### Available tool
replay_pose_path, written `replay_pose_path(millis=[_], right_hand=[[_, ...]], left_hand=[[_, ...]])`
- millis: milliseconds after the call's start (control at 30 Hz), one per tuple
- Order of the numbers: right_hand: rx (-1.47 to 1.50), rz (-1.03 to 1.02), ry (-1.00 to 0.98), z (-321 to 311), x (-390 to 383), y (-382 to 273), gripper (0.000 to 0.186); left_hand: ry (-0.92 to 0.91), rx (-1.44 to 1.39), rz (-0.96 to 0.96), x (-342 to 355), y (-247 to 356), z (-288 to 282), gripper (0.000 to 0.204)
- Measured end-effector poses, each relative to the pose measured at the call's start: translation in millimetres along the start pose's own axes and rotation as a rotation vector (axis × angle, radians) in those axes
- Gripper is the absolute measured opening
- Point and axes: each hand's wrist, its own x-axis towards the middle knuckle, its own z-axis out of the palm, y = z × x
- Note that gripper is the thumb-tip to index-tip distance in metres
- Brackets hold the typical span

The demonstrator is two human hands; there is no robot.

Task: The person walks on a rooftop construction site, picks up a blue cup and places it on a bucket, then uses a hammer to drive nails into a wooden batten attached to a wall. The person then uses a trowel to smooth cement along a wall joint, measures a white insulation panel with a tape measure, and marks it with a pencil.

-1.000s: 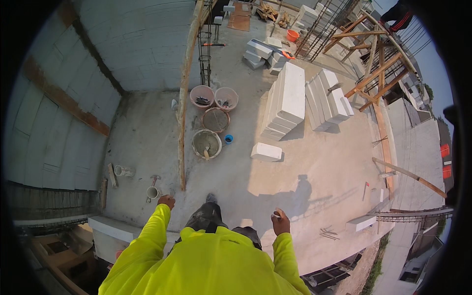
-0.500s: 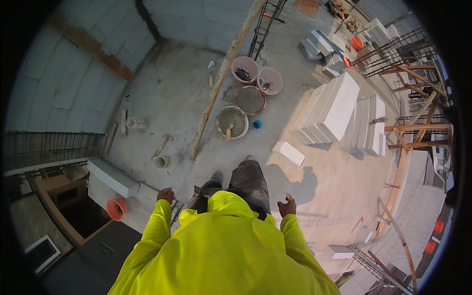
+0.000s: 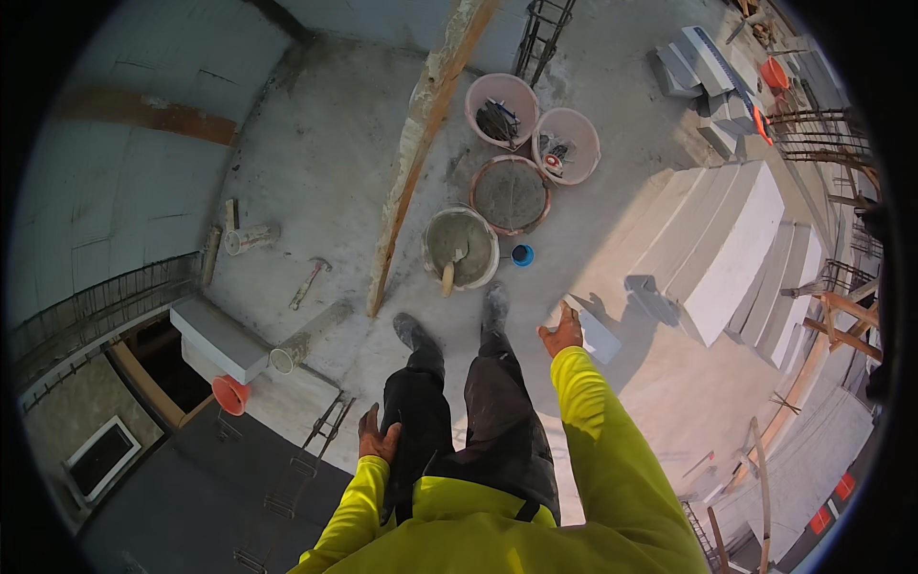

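Observation:
My right hand (image 3: 561,332) reaches forward over the near end of a single white block (image 3: 599,337) on the floor, partly covering it. Its thumb and fingers are apart and I see nothing in them; whether it touches the block I cannot tell. Beside my left thigh hangs my left hand (image 3: 379,436), fingers spread and empty. Ahead of my boots stands a bucket (image 3: 493,260) of wet grey mortar, a wooden-handled trowel (image 3: 448,278) resting in it. A small blue cup (image 3: 522,254) is close by.
Pink buckets (image 3: 590,166) with tools stand farther ahead. A slanting wooden post (image 3: 421,143) rises left of them. Large white blocks (image 3: 736,253) stand stacked at right. A hammer (image 3: 308,284) lies at left. The slab edge, with an orange bucket (image 3: 230,393) and rebar cage (image 3: 330,421), drops away.
My right hand has moved forward to the single white block. The left hand has shifted in beside my thigh. My view has tilted, and more of my legs shows.

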Motion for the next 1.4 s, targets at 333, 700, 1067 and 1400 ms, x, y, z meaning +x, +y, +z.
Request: replay_pose_path(millis=[333,700,1067,1400], right_hand=[[-0.150,-0.093,0.085,159.1,203.5,26.7,0.096],[-0.195,-0.156,0.161,227.0,268.0,29.5,0.085],[-0.263,-0.382,0.037,37.7,51.4,-37.5,0.085],[-0.193,-0.769,0.013,-109.5,-126.5,-178.5,0.087]], left_hand=[[-0.056,0.295,-0.098,24.3,6.6,43.1,0.092],[0.027,0.213,-0.255,38.9,25.3,33.1,0.096],[0.123,-0.104,-0.271,2.7,-11.0,25.8,0.091],[0.520,-0.366,-0.310,-45.4,-58.6,-65.9,0.071]])
